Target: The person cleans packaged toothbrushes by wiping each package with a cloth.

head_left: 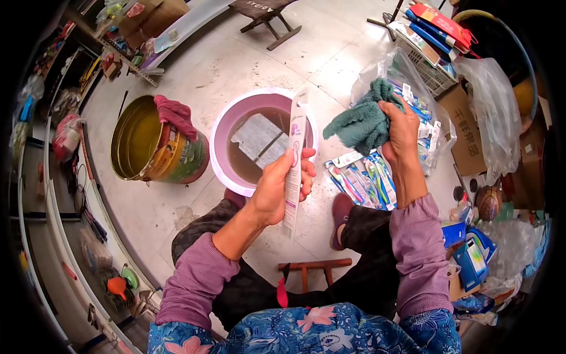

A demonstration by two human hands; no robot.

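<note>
Tall, narrow white card package with printed lettering (296, 135), turned nearly edge-on, upright in the left hand (278, 182): thumb on the near face, other fingers curled round the far side, closed to the pack's thickness. It stands in front of the basin's right rim.

Right hand (402, 127) closed on a dark green, fluffy cloth (362, 124); bunched between thumb and fingers, loose end drooping leftward.

Round lilac plastic basin with a pale rim (219, 159): murky brown water; pale grey rectangular patch crossed by a dark band, object or reflection unclear. Left of it, a cylindrical bucket with a printed, scuffed outside (188, 154), yellowish inside, contents not readable; crumpled dark pink cloth (175, 115) over its rim.

Below the green cloth, flat toothbrush packs (362, 180) on smudged pale tiles (247, 71); more inside a crinkled clear plastic bag (443, 138).
</note>
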